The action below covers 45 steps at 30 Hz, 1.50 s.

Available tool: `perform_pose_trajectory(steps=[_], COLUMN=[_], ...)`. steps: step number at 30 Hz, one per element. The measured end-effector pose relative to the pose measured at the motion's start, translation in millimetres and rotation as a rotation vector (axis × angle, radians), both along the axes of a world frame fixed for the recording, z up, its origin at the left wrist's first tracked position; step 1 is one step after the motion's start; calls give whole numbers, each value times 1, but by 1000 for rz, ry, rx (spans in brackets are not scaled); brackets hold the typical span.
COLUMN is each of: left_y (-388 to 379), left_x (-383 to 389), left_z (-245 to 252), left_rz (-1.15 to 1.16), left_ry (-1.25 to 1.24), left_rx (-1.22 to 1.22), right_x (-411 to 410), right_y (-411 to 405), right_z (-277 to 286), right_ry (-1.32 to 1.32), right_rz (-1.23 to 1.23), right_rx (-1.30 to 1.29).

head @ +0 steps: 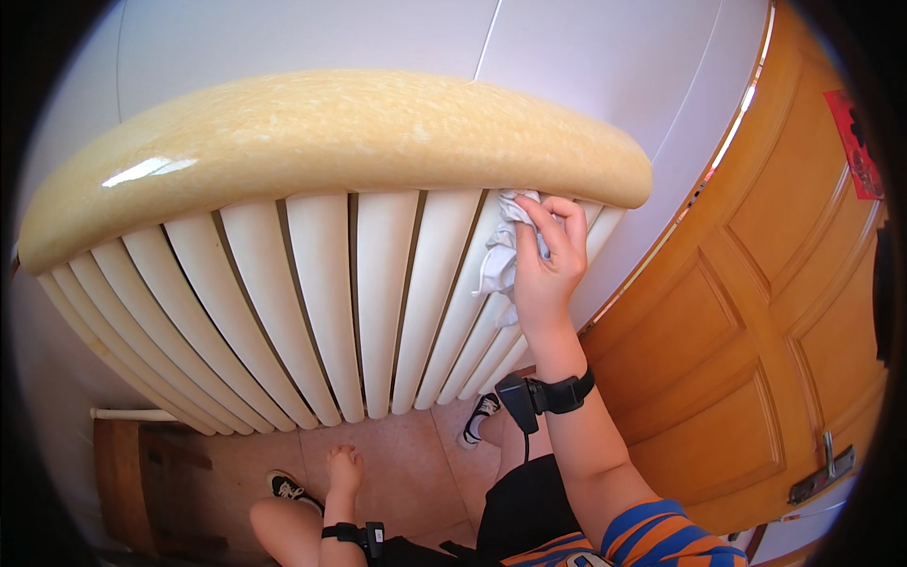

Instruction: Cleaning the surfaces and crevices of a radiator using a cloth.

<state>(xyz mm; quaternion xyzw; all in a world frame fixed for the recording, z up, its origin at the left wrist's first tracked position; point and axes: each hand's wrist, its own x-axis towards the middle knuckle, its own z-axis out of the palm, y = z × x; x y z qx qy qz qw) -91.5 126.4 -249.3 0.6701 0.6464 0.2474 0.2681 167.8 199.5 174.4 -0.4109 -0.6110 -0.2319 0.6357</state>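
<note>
In my right hand (553, 262) is a crumpled white cloth (502, 259), pressed against the upper end of a column of a cream column radiator (386, 283). The hand sits just under the radiator's rounded, glossy yellow marbled top cover (368, 135), near its right end. Part of the cloth hangs down along the columns. My left hand (344, 466) hangs low above the floor, in front of the radiator's foot, with its fingers loosely curled and nothing seen in them. A black strap with a small device is on each wrist.
At right is a panelled wooden door (680, 354) with a metal lever handle (825, 471). Behind the radiator rises a pale wall (340, 35). A wooden piece of furniture (117, 475) stands at lower left on the tiled floor (404, 468). A white pipe (131, 414) runs beside the radiator.
</note>
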Motion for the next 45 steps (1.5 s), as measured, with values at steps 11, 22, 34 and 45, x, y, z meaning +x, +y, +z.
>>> perform_pose_trajectory(steps=[11, 22, 34, 45], left_y=[1, -6, -6, -11], left_x=[-9, -16, -12, -18], left_z=[2, -5, -11, 8], left_rz=[33, 8, -31, -71], left_ry=[-4, -54, -75, -54], left_rx=[-14, -13, -149, -77], right_x=[13, 2, 21, -1], right_y=[-19, -6, -39, -63], right_z=[-63, -7, -124, -175], right_ry=[-12, 60, 85, 46], right_rz=[72, 53, 140, 207], right_rx=[-238, -78, -570, -824])
